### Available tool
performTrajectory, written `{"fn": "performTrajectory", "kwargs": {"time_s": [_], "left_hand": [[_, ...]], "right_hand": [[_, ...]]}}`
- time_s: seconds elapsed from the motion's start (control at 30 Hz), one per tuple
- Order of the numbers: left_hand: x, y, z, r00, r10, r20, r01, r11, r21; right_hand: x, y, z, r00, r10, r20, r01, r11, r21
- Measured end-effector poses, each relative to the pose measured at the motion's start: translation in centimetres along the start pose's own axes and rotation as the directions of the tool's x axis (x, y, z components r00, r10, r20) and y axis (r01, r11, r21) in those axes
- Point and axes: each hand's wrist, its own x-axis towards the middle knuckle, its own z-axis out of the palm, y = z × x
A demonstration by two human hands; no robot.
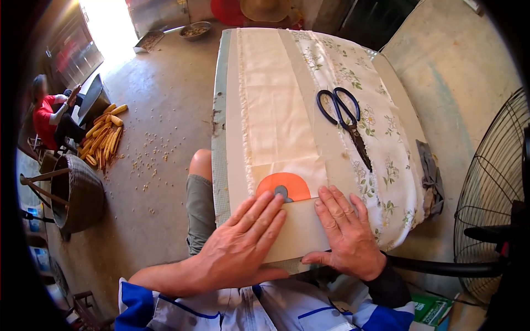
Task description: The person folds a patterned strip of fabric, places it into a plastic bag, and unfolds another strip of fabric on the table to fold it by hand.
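My left hand lies flat, fingers stretched, with its tips at the lower edge of an orange half-round shape that has a small grey round piece at its middle. Flat too, my right hand rests near the lower right corner of a cream cloth strip with a frayed left edge. Whether the orange shape is printed on the cloth or laid on it, I cannot tell. Black-handled scissors lie beyond my right hand, across white cloth with a flower print.
The cloths cover a table. A wire fan stands close on the right. Left on the floor are corn cobs, scattered kernels, a large basket and a seated person in red. A metal bowl sits farther back.
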Motion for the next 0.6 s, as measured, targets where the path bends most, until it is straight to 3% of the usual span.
{"fn": "performTrajectory", "kwargs": {"time_s": [0.27,0.5,0.6], "left_hand": [[-0.9,-0.4,-1.3,0.999,-0.023,-0.046,0.026,0.998,0.049],[1.8,-1.9,-0.7,0.964,0.041,-0.262,-0.011,0.993,0.115],[2.7,-2.4,-0.1,0.939,0.054,-0.339,-0.019,0.994,0.105]], "right_hand": [[1.5,0.5,-1.3,0.994,-0.059,-0.096,0.055,0.997,-0.049],[5.0,1.9,-1.9,0.952,-0.221,-0.212,0.167,0.955,-0.244],[5.3,2.6,-1.4,0.939,-0.247,-0.239,0.191,0.953,-0.235]]}}
